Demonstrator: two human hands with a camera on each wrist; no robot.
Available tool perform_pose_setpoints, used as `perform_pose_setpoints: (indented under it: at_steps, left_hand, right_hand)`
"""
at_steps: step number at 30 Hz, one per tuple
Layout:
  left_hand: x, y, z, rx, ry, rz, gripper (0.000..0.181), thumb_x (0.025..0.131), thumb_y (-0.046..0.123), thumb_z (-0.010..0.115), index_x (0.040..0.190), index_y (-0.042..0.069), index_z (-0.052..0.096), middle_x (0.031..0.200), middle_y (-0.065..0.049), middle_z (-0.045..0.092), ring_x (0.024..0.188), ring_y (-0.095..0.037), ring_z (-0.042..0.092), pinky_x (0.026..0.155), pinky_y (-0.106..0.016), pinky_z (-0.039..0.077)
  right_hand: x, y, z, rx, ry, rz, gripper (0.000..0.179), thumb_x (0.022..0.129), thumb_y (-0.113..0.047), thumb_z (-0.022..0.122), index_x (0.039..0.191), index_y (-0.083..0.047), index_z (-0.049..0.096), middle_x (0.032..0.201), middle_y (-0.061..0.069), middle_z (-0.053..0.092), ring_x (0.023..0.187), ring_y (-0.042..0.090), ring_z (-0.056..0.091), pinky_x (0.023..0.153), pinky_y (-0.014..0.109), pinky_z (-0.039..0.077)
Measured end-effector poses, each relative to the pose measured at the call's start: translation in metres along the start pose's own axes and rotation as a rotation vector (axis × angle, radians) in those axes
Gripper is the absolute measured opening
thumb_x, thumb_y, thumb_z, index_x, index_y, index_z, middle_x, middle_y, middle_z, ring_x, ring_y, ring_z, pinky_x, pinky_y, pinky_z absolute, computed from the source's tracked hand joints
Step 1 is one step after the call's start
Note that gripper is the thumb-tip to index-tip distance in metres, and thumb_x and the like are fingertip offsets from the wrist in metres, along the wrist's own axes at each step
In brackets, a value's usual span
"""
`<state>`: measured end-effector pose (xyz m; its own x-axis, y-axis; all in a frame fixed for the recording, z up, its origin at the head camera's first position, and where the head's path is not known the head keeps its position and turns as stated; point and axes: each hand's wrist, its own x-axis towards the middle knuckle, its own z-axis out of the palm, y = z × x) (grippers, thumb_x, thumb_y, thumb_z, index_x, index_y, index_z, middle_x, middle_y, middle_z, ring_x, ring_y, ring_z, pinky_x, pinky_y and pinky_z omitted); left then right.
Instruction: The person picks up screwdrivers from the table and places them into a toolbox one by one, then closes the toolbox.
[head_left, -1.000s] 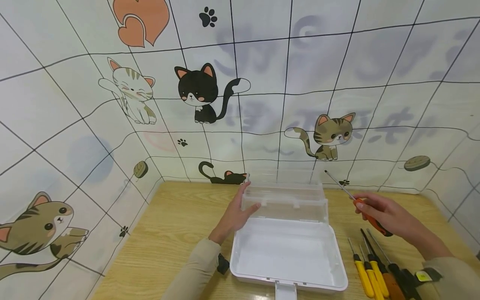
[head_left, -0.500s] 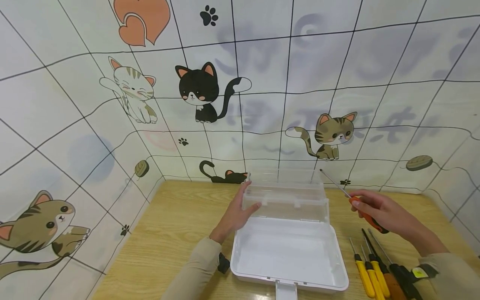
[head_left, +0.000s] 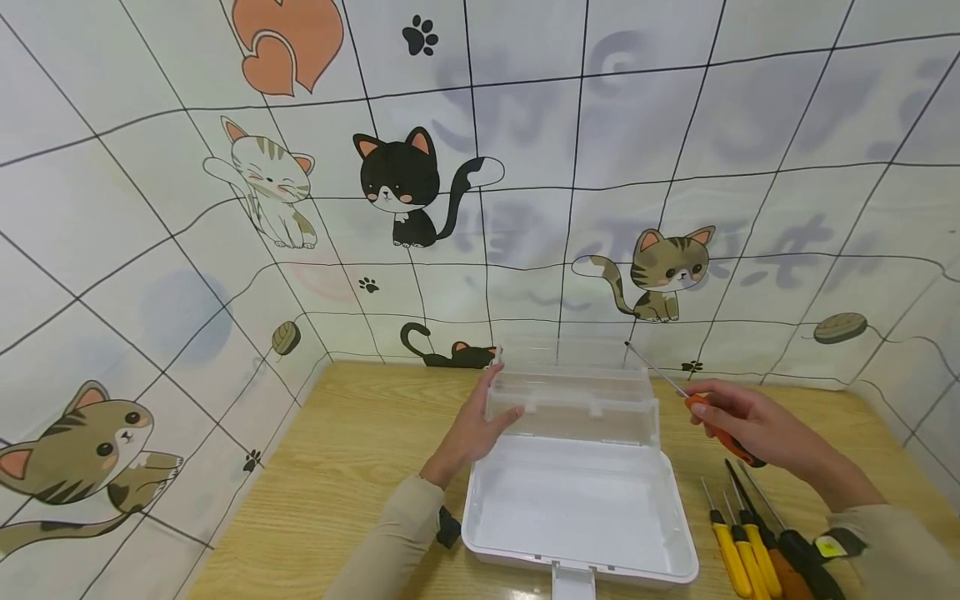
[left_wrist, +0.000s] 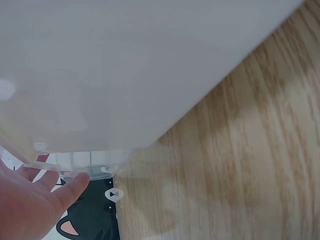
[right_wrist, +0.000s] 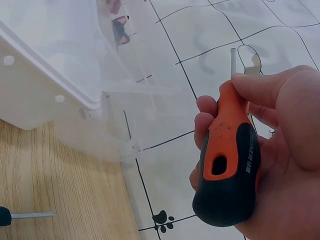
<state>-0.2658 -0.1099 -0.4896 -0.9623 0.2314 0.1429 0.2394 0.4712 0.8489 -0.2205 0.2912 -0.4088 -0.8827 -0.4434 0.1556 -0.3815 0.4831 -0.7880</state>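
Observation:
An open white plastic box (head_left: 577, 500) with a hinged clear lid (head_left: 577, 423) stands on the table. My left hand (head_left: 472, 425) holds the raised lid by its left edge, thumb in front and fingers behind. In the left wrist view the fingertips (left_wrist: 75, 186) lie at the clear plastic edge. My right hand (head_left: 772, 429) grips a screwdriver (right_wrist: 230, 165) by its orange and black handle, in the air right of the lid. Its metal shaft (head_left: 660, 372) points up and left, the tip overlapping the lid's upper right corner in the head view.
Right of the box lie several screwdrivers, some with yellow handles (head_left: 729, 554), others with a black handle (head_left: 806, 558) or a brown one. The box's front latch (head_left: 573, 582) hangs down. A cat-printed sheet (head_left: 525, 208) rises behind the wooden table (head_left: 337, 467).
My right hand has moved slightly to the left with the screwdriver, bringing its tip over toward the lid. The left hand keeps its hold on the lid.

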Motion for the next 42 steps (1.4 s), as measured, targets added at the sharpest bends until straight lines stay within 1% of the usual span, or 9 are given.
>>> perform_pose_setpoints:
  at_steps: [10, 16, 21, 27, 30, 32, 37, 40, 42]
  left_hand:
    - [0.000, 0.000, 0.000, 0.002, -0.002, -0.013, 0.074, 0.093, 0.049, 0.064, 0.154, 0.041, 0.023, 0.162, -0.003, 0.028, 0.146, -0.032, 0.029, 0.114, -0.061, 0.027]
    - [0.000, 0.001, 0.000, 0.001, -0.005, -0.010, 0.076, 0.093, 0.047, 0.065, 0.156, 0.033, 0.023, 0.162, -0.004, 0.028, 0.146, -0.032, 0.029, 0.114, -0.060, 0.027]
    - [-0.001, 0.002, -0.001, 0.002, -0.010, -0.017, 0.075, 0.094, 0.046, 0.064, 0.155, 0.037, 0.022, 0.162, -0.003, 0.027, 0.147, -0.031, 0.028, 0.115, -0.060, 0.026]
    - [0.000, 0.002, -0.001, 0.001, -0.012, -0.008, 0.077, 0.094, 0.047, 0.064, 0.157, 0.031, 0.022, 0.163, -0.003, 0.025, 0.148, -0.031, 0.026, 0.115, -0.060, 0.025]
    - [0.000, 0.001, -0.001, 0.005, -0.010, -0.013, 0.078, 0.093, 0.050, 0.064, 0.157, 0.033, 0.022, 0.163, -0.001, 0.025, 0.148, -0.030, 0.027, 0.115, -0.060, 0.026]
    - [0.000, 0.002, -0.001, 0.007, -0.008, -0.016, 0.077, 0.093, 0.051, 0.063, 0.156, 0.035, 0.022, 0.163, 0.000, 0.025, 0.148, -0.030, 0.027, 0.115, -0.060, 0.026]
    - [0.000, 0.003, -0.001, 0.012, -0.010, -0.011, 0.077, 0.093, 0.050, 0.063, 0.157, 0.033, 0.022, 0.163, -0.002, 0.025, 0.147, -0.031, 0.028, 0.115, -0.060, 0.026]
    - [0.000, 0.003, -0.001, 0.012, -0.011, -0.013, 0.078, 0.094, 0.050, 0.063, 0.157, 0.032, 0.021, 0.163, -0.002, 0.025, 0.147, -0.031, 0.028, 0.114, -0.061, 0.026]
    - [0.000, 0.003, -0.001, 0.014, -0.010, -0.013, 0.078, 0.093, 0.049, 0.063, 0.157, 0.032, 0.022, 0.163, -0.003, 0.026, 0.147, -0.032, 0.028, 0.114, -0.061, 0.026]
  right_hand:
    - [0.004, -0.008, 0.008, 0.015, -0.028, -0.011, 0.028, 0.104, -0.011, 0.050, 0.130, 0.000, 0.054, 0.094, -0.001, 0.066, 0.078, 0.019, 0.060, 0.064, 0.027, 0.052]
    - [0.005, -0.013, 0.013, 0.025, -0.046, -0.025, 0.027, 0.104, -0.010, 0.050, 0.128, 0.000, 0.055, 0.094, 0.000, 0.065, 0.078, 0.020, 0.060, 0.064, 0.028, 0.052]
    - [0.007, -0.018, 0.017, 0.026, -0.069, -0.039, 0.028, 0.104, -0.011, 0.050, 0.129, 0.001, 0.055, 0.094, 0.000, 0.065, 0.079, 0.017, 0.061, 0.065, 0.027, 0.052]
    - [0.009, -0.021, 0.022, 0.060, -0.091, -0.047, 0.027, 0.104, -0.010, 0.050, 0.128, 0.001, 0.055, 0.094, 0.000, 0.066, 0.079, 0.015, 0.061, 0.065, 0.029, 0.053]
    - [0.010, -0.023, 0.024, 0.053, -0.101, -0.038, 0.028, 0.104, -0.011, 0.051, 0.129, 0.000, 0.055, 0.095, 0.000, 0.067, 0.079, 0.016, 0.061, 0.063, 0.028, 0.052]
    - [0.010, -0.025, 0.026, 0.056, -0.115, -0.039, 0.028, 0.104, -0.012, 0.051, 0.130, 0.000, 0.054, 0.096, 0.003, 0.067, 0.079, 0.017, 0.061, 0.063, 0.028, 0.052]
    - [0.010, -0.033, 0.031, 0.076, -0.159, -0.048, 0.028, 0.104, -0.012, 0.050, 0.129, -0.001, 0.054, 0.099, 0.015, 0.066, 0.081, 0.021, 0.062, 0.065, 0.028, 0.053]
    - [0.012, -0.036, 0.035, 0.090, -0.188, -0.051, 0.027, 0.104, -0.013, 0.051, 0.129, -0.002, 0.054, 0.100, 0.016, 0.065, 0.082, 0.023, 0.062, 0.067, 0.028, 0.054]
    - [0.012, -0.036, 0.037, 0.099, -0.209, -0.062, 0.027, 0.104, -0.013, 0.051, 0.128, -0.003, 0.054, 0.099, 0.012, 0.065, 0.081, 0.023, 0.061, 0.067, 0.028, 0.054]
